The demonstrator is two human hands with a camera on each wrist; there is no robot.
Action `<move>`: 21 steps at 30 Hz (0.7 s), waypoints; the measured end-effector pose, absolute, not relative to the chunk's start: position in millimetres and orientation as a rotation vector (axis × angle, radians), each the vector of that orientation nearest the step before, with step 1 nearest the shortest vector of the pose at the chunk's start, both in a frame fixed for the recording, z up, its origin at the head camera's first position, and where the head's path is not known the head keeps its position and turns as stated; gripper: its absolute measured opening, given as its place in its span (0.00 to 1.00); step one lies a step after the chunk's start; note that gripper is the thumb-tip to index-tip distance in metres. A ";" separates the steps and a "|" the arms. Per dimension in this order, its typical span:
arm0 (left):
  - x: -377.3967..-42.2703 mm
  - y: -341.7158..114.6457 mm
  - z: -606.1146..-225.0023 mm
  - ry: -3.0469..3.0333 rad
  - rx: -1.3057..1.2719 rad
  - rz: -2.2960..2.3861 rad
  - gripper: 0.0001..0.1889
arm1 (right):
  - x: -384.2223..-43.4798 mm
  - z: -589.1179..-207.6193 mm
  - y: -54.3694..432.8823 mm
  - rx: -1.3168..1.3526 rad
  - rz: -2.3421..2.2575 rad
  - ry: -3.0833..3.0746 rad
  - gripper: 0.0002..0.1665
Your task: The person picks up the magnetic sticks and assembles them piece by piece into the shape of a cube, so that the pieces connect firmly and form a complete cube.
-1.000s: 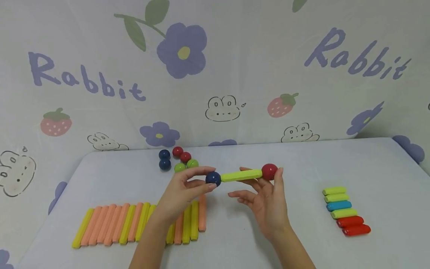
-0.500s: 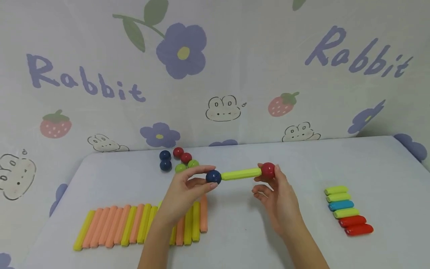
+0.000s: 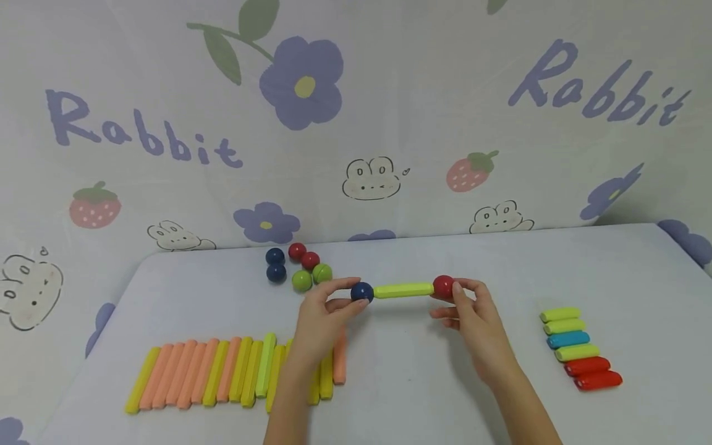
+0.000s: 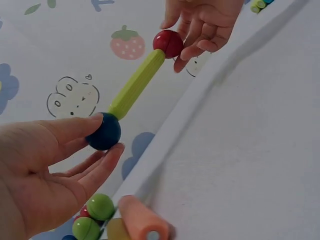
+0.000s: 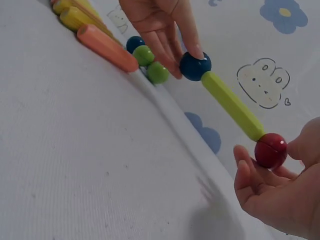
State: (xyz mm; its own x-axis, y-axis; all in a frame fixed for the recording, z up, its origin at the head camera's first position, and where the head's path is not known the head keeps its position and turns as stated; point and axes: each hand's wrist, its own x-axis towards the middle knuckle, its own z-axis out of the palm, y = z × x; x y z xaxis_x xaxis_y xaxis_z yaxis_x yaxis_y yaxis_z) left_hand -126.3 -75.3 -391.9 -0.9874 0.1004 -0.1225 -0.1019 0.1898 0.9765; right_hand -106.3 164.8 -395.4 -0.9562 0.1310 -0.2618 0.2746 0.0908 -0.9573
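Note:
Above the table, a short yellow-green hexagonal rod (image 3: 403, 290) joins a dark blue ball (image 3: 362, 292) at its left end to a red ball (image 3: 443, 287) at its right end. My left hand (image 3: 322, 321) pinches the blue ball between thumb and fingers. At the other end my right hand (image 3: 478, 324) grips the red ball, thumb on the near side. The left wrist view shows the blue ball (image 4: 104, 132) up close, rod slanting up from it. In the right wrist view a seam line crosses the red ball (image 5: 271, 150).
Loose blue, red and green balls (image 3: 302, 280) lie at the back left. A row of long yellow, orange and green rods (image 3: 189, 374) spans the left front, partly behind my left arm. Several short coloured rods (image 3: 575, 352) lie at the right. A printed cloth (image 3: 423, 111) hangs behind.
My right hand has shifted its hold on the red ball, its thumb now turned to the near side. Both hands have moved slightly right, and the rod is nearly level.

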 end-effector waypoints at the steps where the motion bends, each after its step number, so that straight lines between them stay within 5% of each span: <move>1: -126.6 -73.8 -394.1 2.318 -0.010 1.894 0.21 | -106.1 -396.0 165.3 0.399 -1.978 2.247 0.29; 21: -129.0 -43.9 -412.7 2.323 0.005 1.967 0.25 | -111.1 -410.0 187.5 0.304 -1.813 2.229 0.39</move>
